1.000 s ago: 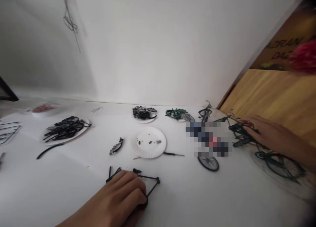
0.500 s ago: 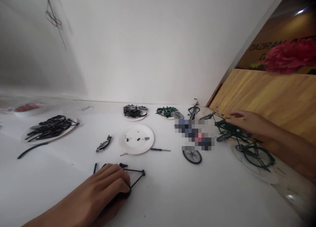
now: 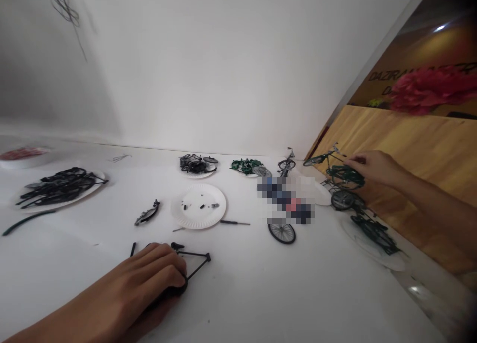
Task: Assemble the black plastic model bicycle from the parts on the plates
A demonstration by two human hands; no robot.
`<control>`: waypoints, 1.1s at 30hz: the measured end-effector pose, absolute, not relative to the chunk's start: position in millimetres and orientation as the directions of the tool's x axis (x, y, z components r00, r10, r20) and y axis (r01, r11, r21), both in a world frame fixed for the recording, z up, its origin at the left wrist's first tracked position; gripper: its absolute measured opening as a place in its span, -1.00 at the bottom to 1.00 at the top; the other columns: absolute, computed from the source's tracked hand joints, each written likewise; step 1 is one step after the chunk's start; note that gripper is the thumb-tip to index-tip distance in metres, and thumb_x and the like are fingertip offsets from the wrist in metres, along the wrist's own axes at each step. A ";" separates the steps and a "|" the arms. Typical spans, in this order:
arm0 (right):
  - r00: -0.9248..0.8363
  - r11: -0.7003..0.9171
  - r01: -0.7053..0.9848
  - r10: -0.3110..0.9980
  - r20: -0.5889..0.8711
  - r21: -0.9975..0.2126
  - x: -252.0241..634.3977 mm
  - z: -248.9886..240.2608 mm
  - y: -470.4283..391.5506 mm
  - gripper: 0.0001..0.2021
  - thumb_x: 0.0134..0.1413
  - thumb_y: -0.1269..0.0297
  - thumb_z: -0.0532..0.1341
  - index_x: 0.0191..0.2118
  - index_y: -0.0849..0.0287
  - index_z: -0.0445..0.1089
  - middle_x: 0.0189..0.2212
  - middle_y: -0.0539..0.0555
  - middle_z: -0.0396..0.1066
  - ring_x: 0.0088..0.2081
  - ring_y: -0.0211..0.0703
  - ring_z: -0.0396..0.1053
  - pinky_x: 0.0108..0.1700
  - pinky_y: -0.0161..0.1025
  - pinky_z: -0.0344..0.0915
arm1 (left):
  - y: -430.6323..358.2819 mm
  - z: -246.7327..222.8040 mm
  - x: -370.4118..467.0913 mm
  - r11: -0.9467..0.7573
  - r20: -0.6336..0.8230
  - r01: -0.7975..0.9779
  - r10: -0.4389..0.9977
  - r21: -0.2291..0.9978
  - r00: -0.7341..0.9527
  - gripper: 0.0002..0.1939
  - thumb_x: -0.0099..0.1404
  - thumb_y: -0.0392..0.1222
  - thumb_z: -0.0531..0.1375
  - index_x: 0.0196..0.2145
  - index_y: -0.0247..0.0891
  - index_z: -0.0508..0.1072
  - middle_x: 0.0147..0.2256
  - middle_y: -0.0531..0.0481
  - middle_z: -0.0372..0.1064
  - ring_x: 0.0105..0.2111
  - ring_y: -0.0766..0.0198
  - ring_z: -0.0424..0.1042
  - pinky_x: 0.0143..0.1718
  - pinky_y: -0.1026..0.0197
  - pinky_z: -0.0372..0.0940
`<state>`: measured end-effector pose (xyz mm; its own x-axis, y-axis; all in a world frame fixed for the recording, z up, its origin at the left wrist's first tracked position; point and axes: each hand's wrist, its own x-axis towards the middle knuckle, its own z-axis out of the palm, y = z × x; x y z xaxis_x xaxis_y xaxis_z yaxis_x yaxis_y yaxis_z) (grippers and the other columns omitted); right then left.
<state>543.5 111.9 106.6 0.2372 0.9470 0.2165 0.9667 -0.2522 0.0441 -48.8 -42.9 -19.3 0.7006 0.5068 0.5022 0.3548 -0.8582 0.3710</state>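
Observation:
Near the front edge of the view, my left hand (image 3: 149,278) is wrapped round a black miniature bicycle frame (image 3: 197,254), whose thin tubes stick out to the right. My right hand (image 3: 368,166), at the right, pinches a green miniature bicycle (image 3: 345,176) and holds it tilted above other bicycles. Below it lie a bicycle with a grey wheel (image 3: 345,200) and another green bicycle (image 3: 376,233) on a plate. A loose black-rimmed wheel (image 3: 282,232) lies between my hands.
A white plate (image 3: 190,221) with small parts has a screwdriver (image 3: 233,222) beside it. Farther back are black parts (image 3: 196,164), green parts (image 3: 246,166) and a small bicycle (image 3: 286,165). Black parts (image 3: 61,186) fill a left plate; a curved piece (image 3: 148,214) lies nearer.
My right hand has lifted a green bicycle from the group at the right. My left hand still grips the black frame. The whole view has shifted slightly.

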 end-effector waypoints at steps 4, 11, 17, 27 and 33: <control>0.220 -0.233 0.970 0.961 0.165 0.063 528.5 91.9 110.0 -0.74 0.32 0.18 0.19 0.03 0.16 0.41 0.02 0.14 0.42 -0.07 -0.07 0.45 -0.04 -0.03 0.44 | -40.0 -14.8 -53.6 -0.849 0.409 0.333 0.498 0.411 0.765 -0.89 0.43 -0.34 0.05 -0.21 -0.19 0.34 -0.23 -0.05 0.40 -0.27 0.24 0.40 -0.30 0.27 0.32; 0.198 -0.201 0.973 0.980 0.033 0.114 501.4 73.3 108.7 -0.72 0.31 0.18 0.21 0.04 0.18 0.40 0.01 0.14 0.43 -0.08 -0.07 0.46 -0.06 -0.04 0.45 | -39.9 -14.4 -54.8 -0.845 0.382 0.350 0.504 0.404 0.775 -0.89 0.43 -0.36 0.05 -0.21 -0.20 0.32 -0.21 -0.05 0.39 -0.25 0.23 0.39 -0.29 0.24 0.32; 0.188 -0.229 0.952 0.961 0.203 0.204 462.7 85.7 123.1 -0.68 0.30 0.17 0.21 0.08 0.19 0.37 0.04 0.16 0.41 -0.05 -0.04 0.45 -0.04 0.01 0.44 | -40.2 -14.9 -55.2 -0.845 0.329 0.354 0.494 0.401 0.805 -0.88 0.42 -0.39 0.03 -0.20 -0.21 0.27 -0.19 -0.06 0.38 -0.23 0.22 0.37 -0.27 0.22 0.32; 0.095 -0.192 0.938 0.943 0.318 0.289 417.9 73.1 149.9 -0.67 0.29 0.18 0.22 0.10 0.19 0.36 0.06 0.16 0.40 -0.03 -0.02 0.44 -0.02 0.03 0.43 | -41.6 -16.0 -52.6 -0.865 0.328 0.337 0.462 0.372 0.824 -0.84 0.37 -0.45 0.05 -0.21 -0.22 0.21 -0.19 -0.04 0.36 -0.24 0.22 0.34 -0.25 0.18 0.29; 0.110 -0.180 0.966 0.936 0.335 0.185 456.6 72.7 126.6 -0.66 0.30 0.17 0.21 0.11 0.18 0.35 0.06 0.17 0.39 -0.02 -0.03 0.44 -0.02 0.03 0.43 | -40.9 -16.0 -55.5 -0.861 0.342 0.330 0.466 0.386 0.816 -0.84 0.38 -0.47 0.03 -0.20 -0.23 0.22 -0.19 -0.04 0.36 -0.24 0.21 0.33 -0.24 0.18 0.27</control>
